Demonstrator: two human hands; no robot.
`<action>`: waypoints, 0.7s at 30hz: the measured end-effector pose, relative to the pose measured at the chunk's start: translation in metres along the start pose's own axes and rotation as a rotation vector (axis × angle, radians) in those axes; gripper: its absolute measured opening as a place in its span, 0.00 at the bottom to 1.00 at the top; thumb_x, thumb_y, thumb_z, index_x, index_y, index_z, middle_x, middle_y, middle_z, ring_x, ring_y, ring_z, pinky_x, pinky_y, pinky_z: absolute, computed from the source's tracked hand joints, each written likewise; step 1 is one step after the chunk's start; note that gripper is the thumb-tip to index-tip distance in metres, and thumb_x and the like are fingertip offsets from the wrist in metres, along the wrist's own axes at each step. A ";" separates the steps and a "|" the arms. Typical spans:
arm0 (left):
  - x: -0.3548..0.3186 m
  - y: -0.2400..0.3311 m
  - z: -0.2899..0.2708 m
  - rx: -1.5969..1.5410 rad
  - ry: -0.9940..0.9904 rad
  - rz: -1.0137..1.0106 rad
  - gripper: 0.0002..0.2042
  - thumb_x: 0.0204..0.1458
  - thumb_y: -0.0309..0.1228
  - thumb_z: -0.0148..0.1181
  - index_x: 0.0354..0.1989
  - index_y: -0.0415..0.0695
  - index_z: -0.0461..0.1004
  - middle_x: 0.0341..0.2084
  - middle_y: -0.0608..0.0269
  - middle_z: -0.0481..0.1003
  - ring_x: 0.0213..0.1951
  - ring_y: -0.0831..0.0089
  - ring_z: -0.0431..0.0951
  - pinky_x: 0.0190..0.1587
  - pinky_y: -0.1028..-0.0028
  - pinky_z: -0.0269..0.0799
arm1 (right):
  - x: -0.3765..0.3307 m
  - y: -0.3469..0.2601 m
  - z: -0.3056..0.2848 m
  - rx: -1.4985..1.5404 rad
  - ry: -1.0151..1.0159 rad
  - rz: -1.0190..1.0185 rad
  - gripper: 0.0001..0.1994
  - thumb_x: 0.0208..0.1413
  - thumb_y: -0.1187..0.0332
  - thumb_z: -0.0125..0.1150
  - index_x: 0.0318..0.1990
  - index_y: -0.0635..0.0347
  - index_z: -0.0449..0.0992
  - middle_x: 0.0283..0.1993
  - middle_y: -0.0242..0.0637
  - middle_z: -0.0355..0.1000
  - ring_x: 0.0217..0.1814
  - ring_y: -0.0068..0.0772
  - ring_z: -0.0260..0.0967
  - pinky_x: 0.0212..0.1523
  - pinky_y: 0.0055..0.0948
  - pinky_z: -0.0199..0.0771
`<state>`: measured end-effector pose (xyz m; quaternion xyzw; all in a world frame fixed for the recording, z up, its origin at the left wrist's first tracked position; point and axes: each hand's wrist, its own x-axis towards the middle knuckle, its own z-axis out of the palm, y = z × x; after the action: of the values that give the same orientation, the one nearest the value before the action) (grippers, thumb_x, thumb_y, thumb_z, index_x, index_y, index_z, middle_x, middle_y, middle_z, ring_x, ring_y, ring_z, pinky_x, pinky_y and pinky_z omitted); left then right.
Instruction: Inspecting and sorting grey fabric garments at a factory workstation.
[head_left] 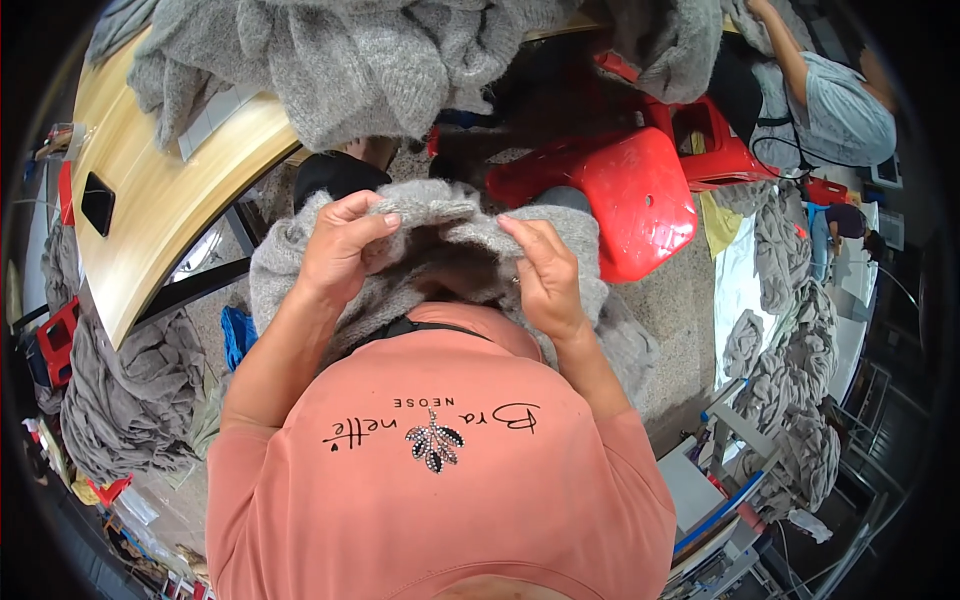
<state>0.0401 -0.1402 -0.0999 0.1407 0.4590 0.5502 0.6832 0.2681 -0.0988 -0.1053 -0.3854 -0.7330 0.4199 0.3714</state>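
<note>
A fuzzy grey knit garment (300,262) lies bunched across my lap. My left hand (342,245) is closed on its upper edge, thumb pressed against the fingers. On the other side of a dark opening in the knit, my right hand (543,272) pinches the same edge between thumb and fingers. The stretch of edge between both hands is held up toward me. Folds hide how far the fingertips reach under the fabric.
A wooden table (130,230) curves along the left, bearing a black phone (97,204) and a heap of grey knitwear (370,75). Red stools (640,200) stand ahead right. Another person (835,110) sits far right. Grey garment piles (130,390) lie on both sides.
</note>
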 end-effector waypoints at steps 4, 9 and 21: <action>-0.001 0.005 0.012 0.029 -0.031 0.004 0.01 0.43 0.22 0.55 0.24 0.40 0.70 0.16 0.70 0.68 0.16 0.87 0.62 0.18 0.84 0.56 | 0.011 -0.024 -0.005 -0.336 0.042 -0.359 0.20 0.32 0.88 0.44 0.38 0.68 0.69 0.29 0.42 0.68 0.26 0.39 0.66 0.29 0.26 0.68; -0.002 -0.001 0.030 0.135 -0.233 0.014 0.03 0.44 0.23 0.55 0.21 0.38 0.70 0.13 0.71 0.66 0.16 0.87 0.62 0.18 0.84 0.56 | 0.012 -0.040 0.006 -0.227 -0.043 -0.651 0.15 0.33 0.85 0.51 0.34 0.67 0.69 0.25 0.42 0.67 0.20 0.37 0.65 0.21 0.29 0.66; -0.008 -0.005 0.020 0.178 -0.261 -0.054 0.05 0.46 0.23 0.54 0.22 0.35 0.72 0.13 0.71 0.67 0.16 0.87 0.61 0.16 0.85 0.55 | 0.015 -0.024 0.030 -0.360 -0.028 -0.654 0.08 0.34 0.78 0.54 0.27 0.63 0.68 0.23 0.33 0.64 0.17 0.25 0.62 0.15 0.21 0.60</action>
<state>0.0597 -0.1432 -0.0885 0.2586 0.4169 0.4661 0.7363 0.2294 -0.1036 -0.0918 -0.1840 -0.8844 0.1488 0.4022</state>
